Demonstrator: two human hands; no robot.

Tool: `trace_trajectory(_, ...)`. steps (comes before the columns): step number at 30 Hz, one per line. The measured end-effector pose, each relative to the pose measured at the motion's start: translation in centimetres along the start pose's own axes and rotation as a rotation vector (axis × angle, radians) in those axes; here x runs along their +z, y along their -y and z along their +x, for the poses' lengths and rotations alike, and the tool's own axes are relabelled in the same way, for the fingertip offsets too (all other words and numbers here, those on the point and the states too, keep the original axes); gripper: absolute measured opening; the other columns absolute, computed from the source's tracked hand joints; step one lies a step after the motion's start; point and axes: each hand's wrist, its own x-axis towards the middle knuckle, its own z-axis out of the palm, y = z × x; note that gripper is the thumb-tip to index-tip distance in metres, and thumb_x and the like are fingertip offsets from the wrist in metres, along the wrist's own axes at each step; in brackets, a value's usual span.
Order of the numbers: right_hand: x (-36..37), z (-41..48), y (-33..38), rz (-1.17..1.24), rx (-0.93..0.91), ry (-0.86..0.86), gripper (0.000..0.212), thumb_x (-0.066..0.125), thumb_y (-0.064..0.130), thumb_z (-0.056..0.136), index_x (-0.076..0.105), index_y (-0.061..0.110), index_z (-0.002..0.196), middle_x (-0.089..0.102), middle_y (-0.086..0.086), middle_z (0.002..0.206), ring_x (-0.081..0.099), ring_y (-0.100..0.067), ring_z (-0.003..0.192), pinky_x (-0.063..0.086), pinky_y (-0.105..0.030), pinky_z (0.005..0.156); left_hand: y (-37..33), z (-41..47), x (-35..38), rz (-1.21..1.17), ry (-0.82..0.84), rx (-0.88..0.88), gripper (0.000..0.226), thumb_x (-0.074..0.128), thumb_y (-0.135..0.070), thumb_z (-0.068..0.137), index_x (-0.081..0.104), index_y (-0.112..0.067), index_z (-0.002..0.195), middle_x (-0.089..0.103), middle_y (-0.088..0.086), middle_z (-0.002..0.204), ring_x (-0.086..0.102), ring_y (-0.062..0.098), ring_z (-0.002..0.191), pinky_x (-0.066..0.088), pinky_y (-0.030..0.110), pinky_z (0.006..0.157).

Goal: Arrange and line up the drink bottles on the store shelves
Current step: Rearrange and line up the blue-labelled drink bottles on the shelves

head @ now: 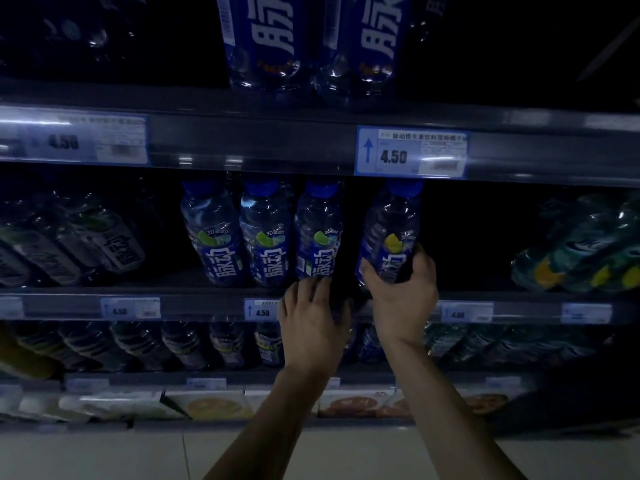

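Three blue-capped drink bottles with green-lime labels (pixel 266 233) stand side by side on the middle shelf (pixel 194 303). To their right, apart by a dark gap, a fourth blue bottle with a yellow-lemon label (pixel 391 223) tilts slightly, and my right hand (pixel 401 289) is wrapped around its lower half. My left hand (pixel 311 320) rests at the shelf's front edge below the third bottle's base; its fingers curl near that base, and whether it grips anything is hidden in the dark.
Two large blue bottles (pixel 311 39) stand on the upper shelf above a 4.50 price tag (pixel 412 152). Grey-labelled bottles (pixel 69 244) lie at middle left, teal shrink-wrapped packs (pixel 581 247) at middle right. More bottles (pixel 173 344) fill the lower shelf, boxed goods (pixel 214 405) below.
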Motion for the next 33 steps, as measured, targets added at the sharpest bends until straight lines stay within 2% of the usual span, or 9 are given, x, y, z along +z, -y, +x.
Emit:
trace_trajectory(3,-1.6,-1.5,0.7,-0.016,-0.002,0.026,0.062,0.083,0.029,0.071,0.057,0.008,0.124,0.057,-0.008,0.116,0.055,-0.01,0.1,0.038,-0.001,0.081,-0.8,0.0,-1.8,-0.085,-0.048,0.057,0.047,0.058,-0.04,0.089,0.051,-0.014,0.128,0.054,0.008,0.125,0.045,0.027,0.117,0.042,0.045,0.097)
trace_trajectory(6,-3.3,-3.2,1.5,0.003,0.04,0.062,0.066,0.082,0.033,0.071,0.054,0.01,0.127,0.057,-0.008,0.118,0.06,-0.018,0.105,0.052,-0.024,0.085,-1.9,0.1,-4.1,-0.145,-0.06,0.079,0.048,0.058,-0.04,0.089,0.051,-0.012,0.127,0.053,0.009,0.125,0.046,0.027,0.116,0.044,0.046,0.095)
trace_trajectory(8,-4.5,-4.2,2.1,0.001,0.063,0.063,0.067,0.083,0.034,0.069,0.054,0.013,0.126,0.058,-0.005,0.118,0.061,-0.017,0.104,0.056,-0.033,0.083,-2.8,0.0,-5.7,-0.181,-0.076,0.104,0.048,0.06,-0.038,0.088,0.052,-0.011,0.127,0.054,0.009,0.121,0.049,0.026,0.112,0.046,0.046,0.093)
trace_trajectory(14,-7.8,-6.4,4.8,-0.04,0.094,0.055,0.067,0.082,0.037,0.067,0.055,0.016,0.125,0.059,-0.001,0.114,0.062,-0.019,0.103,0.055,-0.037,0.084,-5.1,0.0,-11.0,-0.213,-0.138,0.221,0.039,0.062,-0.033,0.088,0.055,-0.014,0.121,0.056,0.005,0.114,0.054,0.024,0.105,0.05,0.045,0.086)
trace_trajectory(18,-8.9,-5.8,8.1,-0.022,0.061,0.019,0.064,0.083,0.035,0.066,0.056,0.021,0.123,0.057,0.004,0.111,0.059,-0.008,0.097,0.051,-0.018,0.079,-7.0,0.5,-14.0,-0.243,-0.162,0.275,0.039,0.062,-0.033,0.088,0.055,-0.015,0.122,0.057,0.003,0.113,0.054,0.023,0.105,0.049,0.045,0.087)
trace_trajectory(23,-10.2,-3.2,12.8,0.008,0.025,0.026,0.065,0.083,0.03,0.066,0.058,0.016,0.124,0.058,0.001,0.11,0.06,-0.013,0.097,0.053,-0.027,0.077,-9.0,1.4,-17.4,-0.238,-0.205,0.328,0.042,0.068,-0.028,0.083,0.056,-0.013,0.121,0.057,0.005,0.114,0.055,0.025,0.106,0.05,0.045,0.087)
trace_trajectory(28,-11.1,-0.1,16.5,0.093,-0.003,0.022,0.061,0.083,0.034,0.068,0.059,0.015,0.121,0.057,0.002,0.111,0.059,-0.007,0.095,0.05,-0.013,0.075,-10.4,2.9,-20.1,-0.131,-0.268,0.385,0.046,0.072,-0.029,0.079,0.059,-0.009,0.118,0.058,0.009,0.115,0.052,0.028,0.108,0.048,0.042,0.091)
trace_trajectory(31,-11.4,2.0,18.3,0.116,0.02,0.013,0.057,0.084,0.034,0.068,0.06,0.015,0.116,0.057,0.002,0.107,0.06,-0.007,0.092,0.052,-0.016,0.075,-11.3,4.0,-21.3,-0.07,-0.241,0.389,0.053,0.075,-0.03,0.076,0.058,-0.009,0.122,0.056,0.011,0.12,0.049,0.03,0.115,0.045,0.045,0.096)
trace_trajectory(33,-11.5,3.5,19.2,0.139,0.02,0.014,0.053,0.083,0.033,0.068,0.061,0.017,0.113,0.058,0.003,0.106,0.06,-0.004,0.091,0.05,-0.01,0.072,-11.8,4.8,-21.8,-0.01,-0.195,0.381,0.059,0.075,-0.031,0.075,0.055,-0.009,0.126,0.054,0.011,0.124,0.046,0.031,0.12,0.042,0.046,0.1)
